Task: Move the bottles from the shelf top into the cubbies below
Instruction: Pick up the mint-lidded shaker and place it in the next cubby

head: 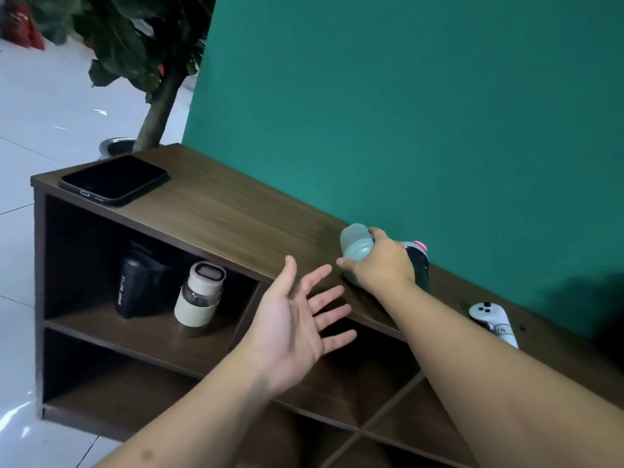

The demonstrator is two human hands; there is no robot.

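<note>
The fingers (pixel 344 262) of the right hand (pixel 381 265) are wrapped around a pale green bottle (pixel 356 246) and grip it at mid-body. The bottle stands on the shelf top (pixel 236 217), near the green wall, and just beside a dark bottle (pixel 418 265) with a pink cap, which is partly hidden behind the hand. The left hand (pixel 293 325) is held open, palm up, fingers spread, holding nothing, in front of the shelf edge.

The step in hand is judged to be the lift of the green bottle. A straight lift is advised, so that the dark bottle behind is not knocked. The bottle is then best carried clear of the front edge and lowered upright into a cubby. The open left hand may be used as support from below.

The green bottle is seen to be small, rounded, with a translucent domed cap over a mint body. In the upper left cubby (pixel 84 265) a black bottle (pixel 135 285) and a cream bottle (pixel 201 298) are already stored. A phone (pixel 114 180) and a white controller (pixel 494 324) are also noted on the top.
</note>
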